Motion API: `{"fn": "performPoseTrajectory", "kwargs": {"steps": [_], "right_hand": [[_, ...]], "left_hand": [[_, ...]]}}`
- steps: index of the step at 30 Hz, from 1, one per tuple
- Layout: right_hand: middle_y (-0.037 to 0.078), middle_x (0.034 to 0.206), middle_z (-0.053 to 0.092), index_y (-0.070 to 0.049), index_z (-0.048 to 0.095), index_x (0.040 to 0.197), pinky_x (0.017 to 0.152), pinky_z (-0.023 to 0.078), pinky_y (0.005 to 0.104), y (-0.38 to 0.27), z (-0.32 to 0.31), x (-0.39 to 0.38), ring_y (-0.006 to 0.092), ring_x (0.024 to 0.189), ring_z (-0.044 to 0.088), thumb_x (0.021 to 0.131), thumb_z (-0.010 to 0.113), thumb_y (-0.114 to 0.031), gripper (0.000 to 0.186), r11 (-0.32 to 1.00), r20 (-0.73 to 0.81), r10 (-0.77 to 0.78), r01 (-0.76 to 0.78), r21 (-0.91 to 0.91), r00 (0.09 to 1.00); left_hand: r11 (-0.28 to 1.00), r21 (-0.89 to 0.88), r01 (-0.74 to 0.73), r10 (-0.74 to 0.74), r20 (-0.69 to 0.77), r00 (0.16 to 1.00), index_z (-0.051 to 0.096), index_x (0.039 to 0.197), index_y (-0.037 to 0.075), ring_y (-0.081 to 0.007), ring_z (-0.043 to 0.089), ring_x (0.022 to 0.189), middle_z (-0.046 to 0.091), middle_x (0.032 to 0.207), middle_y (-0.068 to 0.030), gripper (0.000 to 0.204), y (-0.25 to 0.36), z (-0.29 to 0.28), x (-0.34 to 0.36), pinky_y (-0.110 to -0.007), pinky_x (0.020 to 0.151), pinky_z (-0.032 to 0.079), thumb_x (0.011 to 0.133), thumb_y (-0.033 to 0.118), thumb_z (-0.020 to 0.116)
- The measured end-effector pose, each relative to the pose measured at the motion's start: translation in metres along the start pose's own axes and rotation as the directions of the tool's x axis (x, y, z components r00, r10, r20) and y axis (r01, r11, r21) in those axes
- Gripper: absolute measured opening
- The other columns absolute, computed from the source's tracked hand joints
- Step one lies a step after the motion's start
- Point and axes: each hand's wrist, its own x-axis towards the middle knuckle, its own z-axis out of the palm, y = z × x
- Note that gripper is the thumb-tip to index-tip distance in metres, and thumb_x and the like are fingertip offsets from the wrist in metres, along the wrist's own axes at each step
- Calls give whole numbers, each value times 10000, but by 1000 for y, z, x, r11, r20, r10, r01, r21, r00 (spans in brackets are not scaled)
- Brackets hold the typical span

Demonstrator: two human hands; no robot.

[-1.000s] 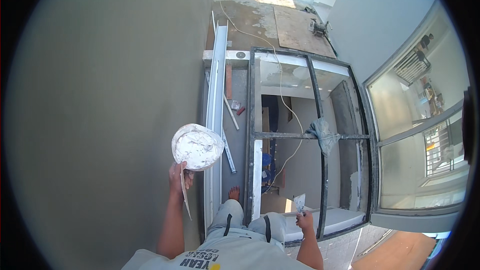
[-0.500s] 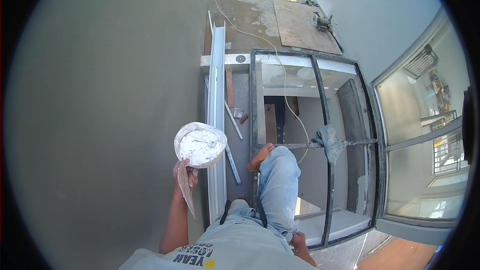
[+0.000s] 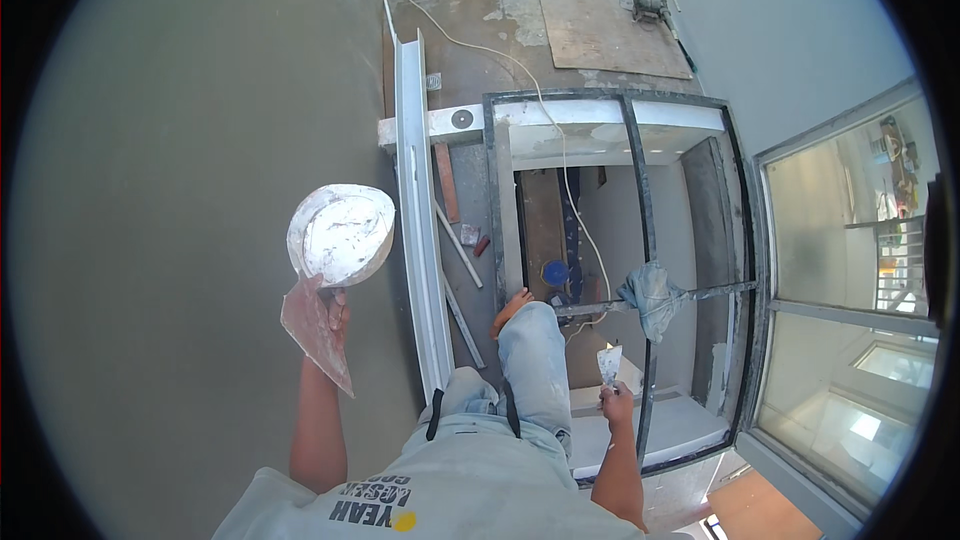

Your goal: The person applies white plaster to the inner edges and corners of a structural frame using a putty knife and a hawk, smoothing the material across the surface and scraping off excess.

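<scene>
Bowl (image 3: 345,236), round and smeared with white paste, is held up before the plain grey wall (image 3: 180,240) at the person's left, its open side facing upward toward the camera. The fingers of the left hand (image 3: 339,311) grasp it at its near edge, together with a flat, pinkish-brown sheet (image 3: 311,329) that slants down along the wrist; part of that grip is hidden behind the sheet. The fingers of the right hand (image 3: 618,403) are wrapped around the handle of a scraper (image 3: 610,364), its pale, stained blade pointing away from the body. Between the two arms are the person's light jeans (image 3: 532,358), with a bare foot (image 3: 511,314) at the left bar of a dark metal frame (image 3: 640,180). A grey-blue cloth (image 3: 653,302) is draped where the frame's bars cross, and a blue bucket (image 3: 555,273) shows through the opening below. Just right of the bowl runs a long white rail (image 3: 419,210), with a reddish strip (image 3: 446,183) and thin rods beside it. A pale cord (image 3: 520,62) trails across the frame and over the floor beyond, where a wooden board (image 3: 585,20) lies with a machine (image 3: 654,6) at its right edge. Glass panes (image 3: 830,230) stand far to the right.
</scene>
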Motion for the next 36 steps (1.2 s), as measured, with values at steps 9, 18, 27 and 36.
{"fn": "performPoseTrajectory", "kwargs": {"steps": [9,18,27,36], "right_hand": [[123,763,670,66,640,1082,492,519,329,-133,-33,12,186,562,641,900,696,-123,268,997,-100,3,-10,-77,995],[134,695,665,70,635,1003,431,512,336,-243,-24,82,200,510,653,884,714,-109,229,995,-82,-4,-4,-98,997],[114,726,660,38,632,976,449,500,320,-423,27,161,173,525,634,896,700,-111,182,986,-118,-142,130,-103,983],[105,713,651,60,632,995,453,488,324,-482,77,182,163,521,615,865,717,-101,224,988,-151,-147,140,-59,977]], "left_hand": [[1000,-23,-19,20,23,1000,597,1129,49,-130,433,416,654,802,-167,295,61,58,68,-227,399,402,1016,315,539],[984,-178,-16,2,-77,997,575,1178,22,-156,439,394,631,731,-188,298,65,74,137,-229,369,375,1029,278,542],[999,-45,-31,21,-222,975,599,1032,60,-128,429,381,627,697,-96,189,133,157,296,-223,345,332,969,238,602],[997,65,-46,51,-79,996,605,1044,74,-133,441,403,630,714,-100,230,179,250,428,-227,350,323,979,294,602]]}}
